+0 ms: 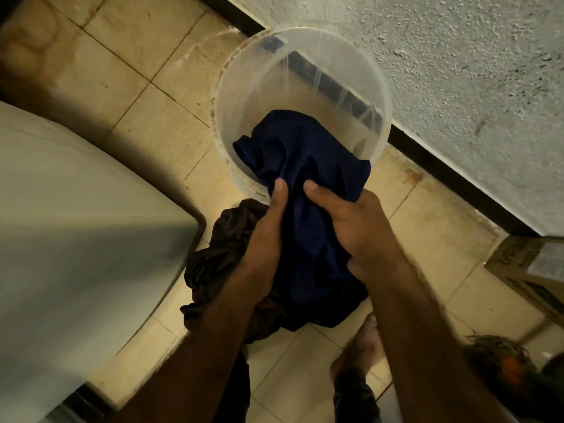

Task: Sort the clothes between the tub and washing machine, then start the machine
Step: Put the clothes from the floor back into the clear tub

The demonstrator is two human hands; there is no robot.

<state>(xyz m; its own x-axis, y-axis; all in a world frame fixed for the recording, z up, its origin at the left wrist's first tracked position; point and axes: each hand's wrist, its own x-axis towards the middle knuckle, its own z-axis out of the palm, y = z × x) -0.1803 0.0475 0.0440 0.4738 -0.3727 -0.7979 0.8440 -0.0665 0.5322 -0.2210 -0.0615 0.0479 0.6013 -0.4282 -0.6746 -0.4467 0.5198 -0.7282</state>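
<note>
Tiled flooring (137, 56) is running beneath a translucent tub (305, 65) that is standing against the rough wall (head view). Both hands are gripping a navy garment (305, 154) at the tub's near rim: the left hand (268, 230) and the right hand (354, 227) are each curling round bunched cloth, thumbs uppermost, close together. The garment's upper fold is lying over the tub's mouth, while its lower end is hanging against a dark brown clothes pile (219, 254) on the near side of the tub. A washing machine (76, 224) is standing left of the tub. Probable hazards: cloth dragging across the rim may be tipping the light tub, and the trailing end may be catching the brown pile and mixing the loads.
</note>
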